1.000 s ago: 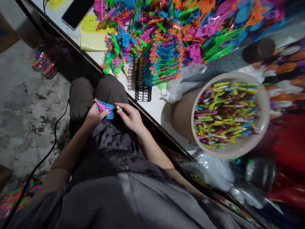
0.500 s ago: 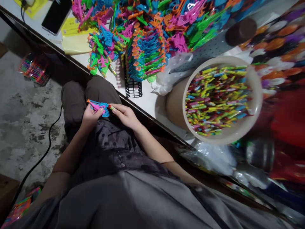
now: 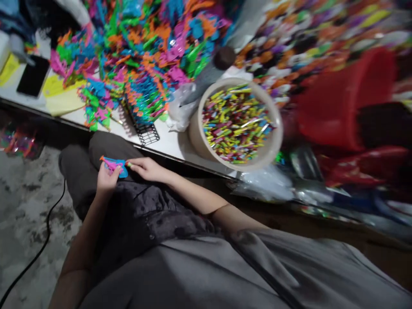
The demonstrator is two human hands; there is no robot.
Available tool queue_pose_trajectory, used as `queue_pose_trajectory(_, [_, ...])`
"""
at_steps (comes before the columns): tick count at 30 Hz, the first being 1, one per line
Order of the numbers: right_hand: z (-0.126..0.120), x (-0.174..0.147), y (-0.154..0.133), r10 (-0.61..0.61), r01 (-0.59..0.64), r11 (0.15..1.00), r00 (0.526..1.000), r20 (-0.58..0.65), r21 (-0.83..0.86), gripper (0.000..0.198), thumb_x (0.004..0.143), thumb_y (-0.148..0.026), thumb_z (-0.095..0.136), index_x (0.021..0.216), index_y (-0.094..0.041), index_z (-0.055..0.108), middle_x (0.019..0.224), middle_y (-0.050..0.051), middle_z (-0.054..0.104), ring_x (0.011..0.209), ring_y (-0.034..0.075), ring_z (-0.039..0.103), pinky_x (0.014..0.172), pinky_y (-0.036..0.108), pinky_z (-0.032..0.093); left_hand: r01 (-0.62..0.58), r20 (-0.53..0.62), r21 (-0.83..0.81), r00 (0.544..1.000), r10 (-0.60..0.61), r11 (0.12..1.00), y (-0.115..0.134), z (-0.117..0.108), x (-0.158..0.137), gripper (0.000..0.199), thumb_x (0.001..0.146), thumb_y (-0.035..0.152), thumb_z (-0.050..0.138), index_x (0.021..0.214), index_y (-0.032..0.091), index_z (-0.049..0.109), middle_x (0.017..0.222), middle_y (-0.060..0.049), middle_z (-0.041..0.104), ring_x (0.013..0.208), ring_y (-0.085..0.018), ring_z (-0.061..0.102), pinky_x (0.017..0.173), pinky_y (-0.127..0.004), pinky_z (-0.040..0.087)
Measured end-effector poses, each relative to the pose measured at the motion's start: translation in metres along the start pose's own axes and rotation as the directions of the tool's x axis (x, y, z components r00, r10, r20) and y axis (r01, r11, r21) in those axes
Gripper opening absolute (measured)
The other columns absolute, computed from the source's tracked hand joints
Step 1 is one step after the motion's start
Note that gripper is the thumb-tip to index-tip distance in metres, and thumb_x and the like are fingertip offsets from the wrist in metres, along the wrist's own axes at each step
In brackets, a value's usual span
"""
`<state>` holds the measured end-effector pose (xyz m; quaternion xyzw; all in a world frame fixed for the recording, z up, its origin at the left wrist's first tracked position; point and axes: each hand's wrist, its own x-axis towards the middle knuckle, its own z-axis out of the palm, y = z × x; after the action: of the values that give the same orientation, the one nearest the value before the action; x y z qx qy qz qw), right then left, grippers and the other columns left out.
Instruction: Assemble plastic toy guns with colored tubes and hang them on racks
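1. the pink-and-blue plastic toy (image 3: 113, 165), tipped with orange, is held above the person's lap, at the near side of the table. its pink and blue parts are seen together, so that much is judged to be done.
2. it is gripped by the left hand (image 3: 107, 177), with the thumb laid over the pink part and the fingers closed around its side.
3. a small wrapped tube (image 3: 129, 164) is pinched between thumb and fingertips of the right hand (image 3: 148, 170), its end brought to the toy's edge. whether the two are touching or joined cannot be told; the joining is judged unfinished.
4. on the table (image 3: 175, 143), a black wire rack (image 3: 149, 135) is partly covered by a row of plastic toys (image 3: 146, 101), which are judged to be sorted already; its near end is left bare.
5. beside the rack, a small cluster of toys (image 3: 96, 103) is laid; its details are too blurred to be told.
6. farther out, a large jumbled heap of plastic toys (image 3: 151, 36) is spread, and a beige bucket (image 3: 195, 136) is well filled with similar tubes, so much is judged to be left.
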<state>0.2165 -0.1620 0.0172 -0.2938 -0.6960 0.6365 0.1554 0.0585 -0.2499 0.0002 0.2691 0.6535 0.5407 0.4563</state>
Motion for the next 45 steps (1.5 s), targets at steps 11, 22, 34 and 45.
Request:
queue_pose_trajectory(11, [-0.057,-0.070,0.024,0.451,0.180,0.732,0.595,-0.665,0.657,0.055,0.068,-0.063,0.063,0.099,-0.018,0.057,0.069,-0.002,0.067,0.045,0.007,0.053,0.047,0.020,0.042,0.089,0.382,-0.029,0.921,-0.071,0.996,0.017,0.057,0.063,0.046,0.057,0.043,0.077,0.088,0.017,0.053,0.081,-0.001,0.066,0.071,-0.013,0.063,0.069,-0.025,0.052])
queue_pose_trajectory(22, [-0.133,-0.093,0.029,0.552,0.109,0.823,0.076,-0.830,0.557,0.034,0.087,-0.038,0.050,0.066,-0.012,0.055,0.039,-0.003,0.049,0.032,0.005,0.043,0.035,0.016,0.036,0.068,0.435,-0.015,0.899,-0.054,0.998,0.003,0.038,0.067,0.047,0.056,0.042,0.077,0.087,0.020,0.051,0.076,0.001,0.064,0.069,-0.011,0.062,0.069,-0.024,0.051])
queue_pose_trajectory(34, [-0.161,-0.093,0.046,0.567,0.005,0.823,0.022,-0.823,0.567,0.049,0.091,-0.053,0.034,0.067,-0.015,0.053,0.037,-0.003,0.046,0.028,0.009,0.041,0.034,0.020,0.036,0.025,0.448,-0.038,0.894,-0.005,0.999,-0.006,0.039,0.069,0.045,0.058,0.042,0.074,0.087,0.017,0.050,0.072,0.002,0.063,0.064,-0.011,0.061,0.065,-0.024,0.051])
queue_pose_trajectory(45, [-0.070,-0.046,0.055,0.210,-0.205,0.972,0.551,-0.808,0.113,0.032,0.086,-0.043,0.050,0.070,-0.017,0.062,0.056,-0.003,0.057,0.052,0.009,0.051,0.058,0.020,0.041,-0.025,0.413,-0.040,0.910,0.040,0.999,-0.012,0.042,0.073,0.046,0.058,0.046,0.076,0.085,0.019,0.051,0.076,-0.002,0.066,0.070,-0.015,0.064,0.068,-0.027,0.053])
